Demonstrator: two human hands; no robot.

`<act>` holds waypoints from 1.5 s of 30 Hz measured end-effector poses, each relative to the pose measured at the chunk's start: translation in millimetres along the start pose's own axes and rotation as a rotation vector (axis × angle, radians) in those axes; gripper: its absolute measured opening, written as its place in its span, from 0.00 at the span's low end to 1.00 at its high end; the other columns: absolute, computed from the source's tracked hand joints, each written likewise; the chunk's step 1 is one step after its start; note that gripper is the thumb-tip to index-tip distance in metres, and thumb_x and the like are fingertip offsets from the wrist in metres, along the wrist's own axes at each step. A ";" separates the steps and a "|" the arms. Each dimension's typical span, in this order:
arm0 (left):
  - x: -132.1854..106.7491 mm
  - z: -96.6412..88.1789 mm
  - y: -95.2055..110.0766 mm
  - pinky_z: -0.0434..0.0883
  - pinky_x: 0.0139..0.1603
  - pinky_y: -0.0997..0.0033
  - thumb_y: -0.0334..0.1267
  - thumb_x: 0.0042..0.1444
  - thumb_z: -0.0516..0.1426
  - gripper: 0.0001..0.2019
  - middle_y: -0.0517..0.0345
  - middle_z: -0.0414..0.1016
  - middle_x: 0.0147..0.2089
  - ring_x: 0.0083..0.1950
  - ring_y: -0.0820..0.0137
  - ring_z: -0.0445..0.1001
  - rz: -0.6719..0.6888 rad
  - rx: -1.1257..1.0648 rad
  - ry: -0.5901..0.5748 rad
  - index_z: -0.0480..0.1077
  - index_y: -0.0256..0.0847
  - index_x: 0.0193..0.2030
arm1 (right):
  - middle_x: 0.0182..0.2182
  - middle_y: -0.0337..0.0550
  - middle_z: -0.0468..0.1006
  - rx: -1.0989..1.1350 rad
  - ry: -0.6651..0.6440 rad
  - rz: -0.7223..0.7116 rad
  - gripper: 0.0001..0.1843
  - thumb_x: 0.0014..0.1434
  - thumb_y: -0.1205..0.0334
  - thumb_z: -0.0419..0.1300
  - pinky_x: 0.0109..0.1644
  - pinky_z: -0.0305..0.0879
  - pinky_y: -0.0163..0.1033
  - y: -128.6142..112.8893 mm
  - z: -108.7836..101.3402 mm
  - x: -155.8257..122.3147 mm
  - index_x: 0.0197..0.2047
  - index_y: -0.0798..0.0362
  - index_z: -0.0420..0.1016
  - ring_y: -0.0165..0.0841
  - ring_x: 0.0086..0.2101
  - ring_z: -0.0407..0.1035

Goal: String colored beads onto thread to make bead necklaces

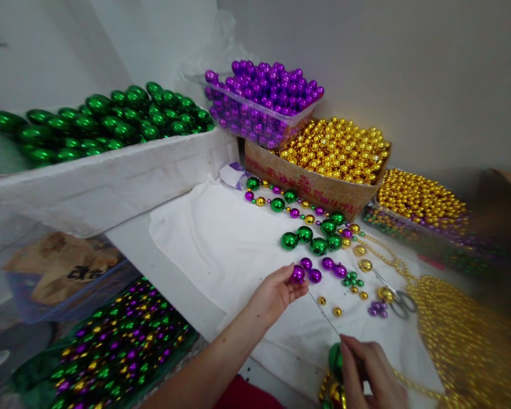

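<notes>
My left hand [279,295] is closed, its fingertips on a shiny purple bead [297,274]. A thin thread [323,313] stretches from those fingers to my right hand [372,372], which pinches it between thumb and fingers. Below the right hand are a large green bead [335,359] and a gold bead [337,396], partly hidden by it. Loose purple beads [327,263], large green beads [304,234], small gold beads [338,311], small green beads [352,279] and small purple beads [378,308] lie on the white cloth [191,244].
A white foam box [123,187] holds green beads. A clear tub [255,108] of purple beads and a cardboard box [310,190] of gold beads stand behind. Scissors [402,305], a strung bead garland [277,204] and piled gold bead chains [460,335] lie right of the cloth's middle.
</notes>
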State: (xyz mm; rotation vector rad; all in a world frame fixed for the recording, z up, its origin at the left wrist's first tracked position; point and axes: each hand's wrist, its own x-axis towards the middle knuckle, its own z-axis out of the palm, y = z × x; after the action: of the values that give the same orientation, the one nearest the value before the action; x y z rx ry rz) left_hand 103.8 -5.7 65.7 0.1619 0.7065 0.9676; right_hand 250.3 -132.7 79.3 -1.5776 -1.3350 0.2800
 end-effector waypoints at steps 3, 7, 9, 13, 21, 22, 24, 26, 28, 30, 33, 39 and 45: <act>3.1 -6.7 -8.4 0.72 0.37 0.71 0.36 0.56 0.59 0.08 0.49 0.75 0.32 0.31 0.71 0.74 -0.108 -0.030 0.053 0.72 0.31 0.33 | 0.27 0.43 0.73 0.083 0.118 0.029 0.06 0.56 0.62 0.61 0.30 0.62 0.35 -8.0 1.8 13.8 0.31 0.54 0.76 0.32 0.28 0.68; 3.5 -8.1 -12.7 0.72 0.34 0.75 0.36 0.57 0.58 0.08 0.48 0.76 0.33 0.29 0.74 0.73 -0.179 -0.060 0.106 0.72 0.30 0.33 | 0.32 0.46 0.75 0.160 0.198 0.055 0.05 0.57 0.62 0.61 0.33 0.63 0.37 -19.7 4.7 22.9 0.32 0.55 0.76 0.35 0.33 0.69; 4.1 -7.2 -12.0 0.72 0.33 0.76 0.35 0.58 0.57 0.09 0.47 0.76 0.33 0.29 0.74 0.73 -0.187 -0.080 0.118 0.71 0.30 0.33 | 0.33 0.46 0.77 0.144 0.198 0.100 0.08 0.59 0.61 0.58 0.31 0.63 0.37 -28.5 4.5 22.9 0.37 0.54 0.77 0.35 0.31 0.70; 6.1 -5.5 -11.0 0.73 0.33 0.76 0.36 0.59 0.56 0.09 0.46 0.76 0.34 0.29 0.74 0.73 -0.178 -0.086 0.120 0.70 0.30 0.32 | 0.33 0.47 0.78 0.035 0.116 0.081 0.13 0.63 0.60 0.52 0.29 0.63 0.36 -44.5 0.7 19.3 0.43 0.54 0.77 0.32 0.27 0.71; 7.0 -2.3 -13.8 0.73 0.32 0.77 0.38 0.60 0.55 0.11 0.46 0.75 0.34 0.29 0.74 0.73 -0.175 -0.051 0.146 0.70 0.30 0.33 | 0.37 0.43 0.81 -0.112 0.070 -0.154 0.12 0.65 0.65 0.50 0.37 0.68 0.35 -51.5 -5.5 17.4 0.44 0.50 0.74 0.34 0.37 0.75; 6.9 -1.6 -13.6 0.73 0.32 0.77 0.38 0.60 0.55 0.11 0.46 0.75 0.34 0.28 0.74 0.73 -0.177 -0.043 0.145 0.71 0.30 0.33 | 0.37 0.43 0.80 -0.108 0.074 -0.175 0.12 0.65 0.66 0.50 0.38 0.68 0.34 -51.5 -5.4 18.2 0.44 0.50 0.73 0.33 0.37 0.75; 6.6 0.3 -12.8 0.73 0.32 0.77 0.38 0.60 0.55 0.12 0.45 0.75 0.34 0.28 0.75 0.73 -0.175 -0.032 0.145 0.71 0.29 0.33 | 0.37 0.43 0.80 -0.093 0.092 -0.226 0.11 0.64 0.68 0.50 0.39 0.68 0.35 -52.0 -5.2 20.0 0.45 0.52 0.73 0.33 0.37 0.75; 5.7 2.6 -11.9 0.73 0.31 0.76 0.37 0.60 0.54 0.12 0.45 0.75 0.33 0.28 0.74 0.72 -0.171 -0.031 0.154 0.70 0.29 0.32 | 0.36 0.44 0.80 -0.094 0.116 -0.237 0.12 0.64 0.68 0.50 0.38 0.68 0.36 -53.1 -5.1 21.6 0.46 0.52 0.72 0.34 0.37 0.75; 4.3 4.9 -11.1 0.73 0.32 0.76 0.37 0.61 0.54 0.11 0.46 0.76 0.33 0.28 0.74 0.72 -0.170 -0.033 0.168 0.70 0.29 0.32 | 0.36 0.44 0.80 -0.099 0.126 -0.214 0.12 0.65 0.68 0.50 0.38 0.68 0.36 -54.8 -5.8 22.4 0.46 0.52 0.72 0.35 0.37 0.75; 3.0 6.8 -10.6 0.73 0.32 0.76 0.36 0.61 0.54 0.11 0.46 0.76 0.33 0.28 0.74 0.73 -0.160 -0.032 0.174 0.70 0.29 0.33 | 0.36 0.44 0.79 -0.096 0.121 -0.190 0.12 0.65 0.68 0.49 0.39 0.68 0.36 -56.6 -7.2 22.6 0.45 0.52 0.72 0.34 0.38 0.75; 2.0 8.1 -10.3 0.74 0.32 0.75 0.36 0.61 0.53 0.10 0.45 0.76 0.34 0.29 0.73 0.73 -0.143 -0.034 0.174 0.69 0.29 0.34 | 0.36 0.44 0.79 -0.087 0.117 -0.201 0.11 0.64 0.69 0.50 0.40 0.67 0.35 -58.4 -9.5 23.2 0.45 0.52 0.72 0.33 0.38 0.74; 3.0 7.3 -10.5 0.74 0.31 0.77 0.36 0.61 0.54 0.10 0.46 0.76 0.32 0.29 0.73 0.75 -0.109 0.020 0.220 0.70 0.28 0.34 | 0.35 0.45 0.79 -0.135 0.154 -0.232 0.10 0.64 0.69 0.51 0.35 0.68 0.36 -54.3 -9.4 26.2 0.45 0.52 0.72 0.34 0.34 0.75; 2.3 7.2 -11.9 0.75 0.31 0.75 0.35 0.61 0.54 0.09 0.46 0.77 0.32 0.28 0.73 0.75 -0.039 0.092 0.225 0.70 0.28 0.35 | 0.36 0.43 0.79 -0.098 0.162 -0.281 0.11 0.63 0.71 0.52 0.38 0.68 0.33 -48.1 -8.9 25.2 0.46 0.52 0.72 0.32 0.36 0.74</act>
State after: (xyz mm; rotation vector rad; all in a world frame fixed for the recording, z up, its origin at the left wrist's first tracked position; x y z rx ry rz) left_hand 117.4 -9.5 65.0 0.1200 0.9585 0.9247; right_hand 236.5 -122.0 131.4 -1.4364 -1.4384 -0.0858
